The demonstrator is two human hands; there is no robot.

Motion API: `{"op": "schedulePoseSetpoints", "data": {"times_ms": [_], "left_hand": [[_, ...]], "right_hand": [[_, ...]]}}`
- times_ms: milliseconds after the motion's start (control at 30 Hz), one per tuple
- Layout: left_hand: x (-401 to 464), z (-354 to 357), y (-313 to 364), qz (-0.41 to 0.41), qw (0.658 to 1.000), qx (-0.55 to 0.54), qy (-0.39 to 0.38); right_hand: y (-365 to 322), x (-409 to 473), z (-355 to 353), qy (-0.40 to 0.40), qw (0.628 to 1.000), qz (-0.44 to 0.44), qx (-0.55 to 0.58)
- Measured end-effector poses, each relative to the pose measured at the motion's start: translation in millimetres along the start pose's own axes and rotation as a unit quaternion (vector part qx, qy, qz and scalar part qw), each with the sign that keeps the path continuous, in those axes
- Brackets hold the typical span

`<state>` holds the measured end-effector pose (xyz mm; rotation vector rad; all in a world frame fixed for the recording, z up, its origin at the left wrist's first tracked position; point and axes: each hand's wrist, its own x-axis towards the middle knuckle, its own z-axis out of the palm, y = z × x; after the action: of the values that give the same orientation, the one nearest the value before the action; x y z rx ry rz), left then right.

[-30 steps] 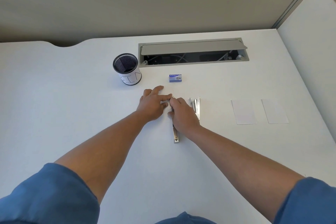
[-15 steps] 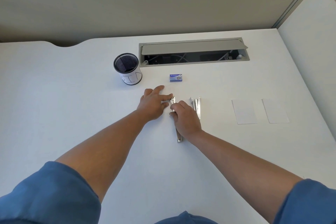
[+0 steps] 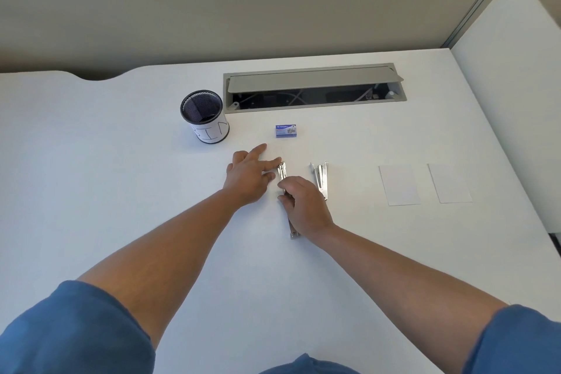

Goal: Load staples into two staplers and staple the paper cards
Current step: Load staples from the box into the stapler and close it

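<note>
My right hand (image 3: pixel 303 206) lies over the near stapler (image 3: pixel 282 171), fingers curled round its metal body and gripping it, so only its far tip and its near end (image 3: pixel 294 232) show from under my palm. Its long axis runs from the front edge of the desk (image 3: pixel 121 191) toward the back, tilted slightly left at the far end. My left hand (image 3: pixel 247 174) rests flat just to the left, fingers straight and spread, the forefinger (image 3: pixel 271 162) reaching right to touch the far tip. Both hands sit on the one stapler, the right carrying the grip, the left only steadying, so the next move turns on that far tip, where I judge the magazine has to be worked.

The second stapler (image 3: pixel 321 181) lies just right of my right hand, parallel, sprung open into thin bright rails. It is bare polished steel, slim and hard-edged, likely to slide on the smooth matte white top. The staple box (image 3: pixel 285 131), small, blue and cardboard, sits behind both hands toward the back edge, nearer my left hand. Two paper cards (image 3: pixel 399 185) (image 3: pixel 449 182), flat white rectangles, lie well apart toward the right edge. A black mesh cup (image 3: pixel 205 117) with a white paper band stands at back left, beside the grey cable hatch (image 3: pixel 312 82).
</note>
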<state>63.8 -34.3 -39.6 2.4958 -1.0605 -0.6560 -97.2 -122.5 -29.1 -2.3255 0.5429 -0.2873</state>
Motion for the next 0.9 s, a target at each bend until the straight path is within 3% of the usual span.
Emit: {"op": "schedulePoseSetpoints", "data": {"times_ms": [200,300,533,700,900], "left_hand": [[2,0,2,-0.012,0.999,-0.030,0.010],[8,-4,7,-0.023,0.996,-0.079,0.022],[31,-15,16,-0.034,0.981,-0.180,0.060],[59,-25,22,-0.047,0.986,-0.152,0.052],[83,-27,29,-0.026,0.989,-0.134,0.054]], "right_hand": [[0,-2,1,-0.001,0.999,0.022,0.039],[-3,4,-1,0.036,0.997,0.031,0.056],[5,66,-32,0.092,0.994,0.060,0.010],[23,113,-53,-0.001,0.990,0.138,-0.026],[44,138,-48,-0.062,0.984,0.164,-0.008]]}}
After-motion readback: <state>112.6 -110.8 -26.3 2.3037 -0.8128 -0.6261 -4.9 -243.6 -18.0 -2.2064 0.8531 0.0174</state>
